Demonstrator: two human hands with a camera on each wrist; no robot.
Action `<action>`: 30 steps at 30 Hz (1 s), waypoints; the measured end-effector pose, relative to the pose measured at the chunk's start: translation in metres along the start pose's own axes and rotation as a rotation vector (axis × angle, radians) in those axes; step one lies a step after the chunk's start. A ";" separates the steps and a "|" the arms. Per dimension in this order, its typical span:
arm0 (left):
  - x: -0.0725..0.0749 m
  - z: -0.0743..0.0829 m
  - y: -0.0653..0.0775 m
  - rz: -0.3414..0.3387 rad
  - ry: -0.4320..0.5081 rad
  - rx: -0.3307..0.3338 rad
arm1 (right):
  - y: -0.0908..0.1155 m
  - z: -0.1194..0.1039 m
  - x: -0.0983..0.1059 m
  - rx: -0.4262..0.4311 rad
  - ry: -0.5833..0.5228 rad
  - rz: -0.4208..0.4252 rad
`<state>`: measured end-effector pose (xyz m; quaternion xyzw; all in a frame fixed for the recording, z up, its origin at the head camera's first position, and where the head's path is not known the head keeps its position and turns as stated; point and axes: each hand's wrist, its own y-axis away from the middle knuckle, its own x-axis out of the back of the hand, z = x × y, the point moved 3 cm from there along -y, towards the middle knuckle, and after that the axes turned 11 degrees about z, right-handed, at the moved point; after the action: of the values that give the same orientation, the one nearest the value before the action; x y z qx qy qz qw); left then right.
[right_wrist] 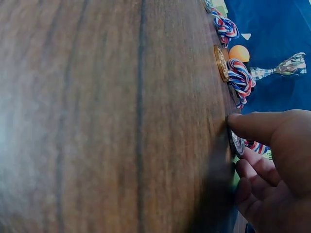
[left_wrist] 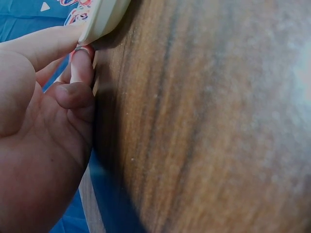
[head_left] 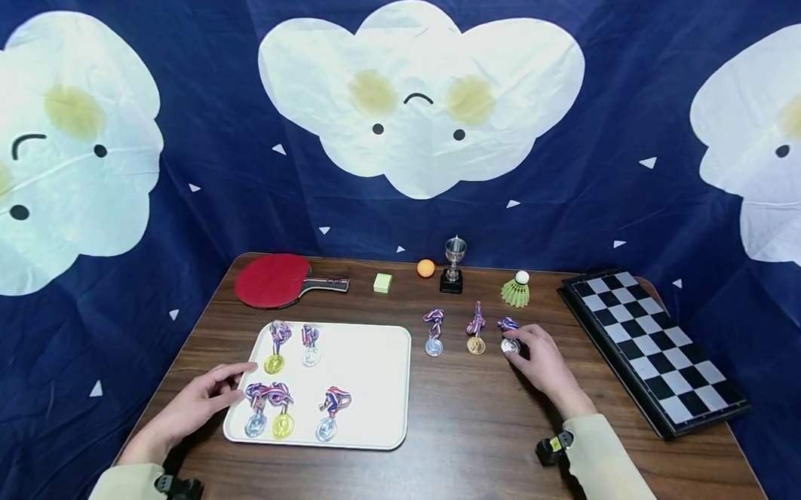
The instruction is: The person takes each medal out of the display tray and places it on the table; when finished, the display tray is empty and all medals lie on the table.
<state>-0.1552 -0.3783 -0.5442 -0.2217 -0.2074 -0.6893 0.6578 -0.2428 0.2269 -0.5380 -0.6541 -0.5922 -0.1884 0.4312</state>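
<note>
Blue cloth (head_left: 207, 104) printed with frowning white clouds (head_left: 420, 62) hangs behind a brown wood-grain table (head_left: 471, 465) on my head feed. Right of the table's middle, a pinched silver medal (head_left: 508, 347) sits at the fingertips of the right hand (head_left: 544, 363), its striped ribbon bunched toward the far edge. I see thumb and fingers gripping the disc from opposite sides; I cannot tell whether it is clear of the wood. In a row to its left lie a bronze-gold medal (head_left: 475, 345) and a loose silver medal (head_left: 433, 347), the latter nearest the right edge of a white tray (head_left: 373, 384).

At the tray's left edge I find the left hand (head_left: 205, 398), thumb and forefinger parted, fingertips touching the rim. Five ribboned medals lie inside: a far gold medal (head_left: 274, 363) by the far left corner, a far silver medal (head_left: 310, 357) just right of it, a corner silver medal (head_left: 255, 424) and a near gold medal (head_left: 282, 425) side by side at the near left corner, and a near silver medal (head_left: 326, 429) farther along the near edge.

Across the table's far edge I count a red paddle (head_left: 273, 281) at the left corner, a pale green block (head_left: 382, 283), an orange ball (head_left: 426, 268), an upright silver trophy (head_left: 455, 251) and a yellow-green shuttlecock (head_left: 516, 292). A chessboard (head_left: 654, 339) slants along the right edge.
</note>
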 end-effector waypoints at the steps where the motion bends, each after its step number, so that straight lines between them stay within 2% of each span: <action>1: 0.000 0.000 0.000 0.000 0.004 -0.001 | 0.000 0.000 0.001 -0.002 -0.002 0.018; 5: 0.000 -0.001 -0.002 0.002 0.014 0.011 | 0.001 -0.010 0.004 0.001 -0.025 0.139; 7: 0.001 -0.001 -0.002 -0.003 0.016 0.019 | 0.001 -0.023 0.001 0.030 -0.052 0.189; 9: 0.001 -0.002 -0.002 -0.001 0.018 0.026 | 0.000 -0.041 -0.006 0.075 -0.087 0.200; 11: 0.001 -0.002 -0.002 -0.005 0.015 0.023 | 0.002 -0.063 -0.019 0.137 -0.112 0.168; 17: 0.001 -0.002 -0.001 0.000 0.010 0.011 | 0.018 -0.145 -0.067 0.392 -0.131 -0.030; 22: 0.000 -0.001 -0.001 0.004 0.020 -0.001 | 0.038 -0.207 -0.094 0.563 -0.189 -0.175; 25: 0.000 -0.001 0.000 0.002 0.023 0.003 | 0.047 -0.234 -0.107 0.648 -0.197 -0.247; 30: 0.001 -0.001 0.000 -0.002 0.025 0.011 | 0.060 -0.260 -0.125 0.756 -0.076 -0.347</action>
<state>-0.1550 -0.3795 -0.5449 -0.2093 -0.2035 -0.6914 0.6609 -0.1461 -0.0498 -0.5088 -0.3468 -0.7364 -0.0033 0.5809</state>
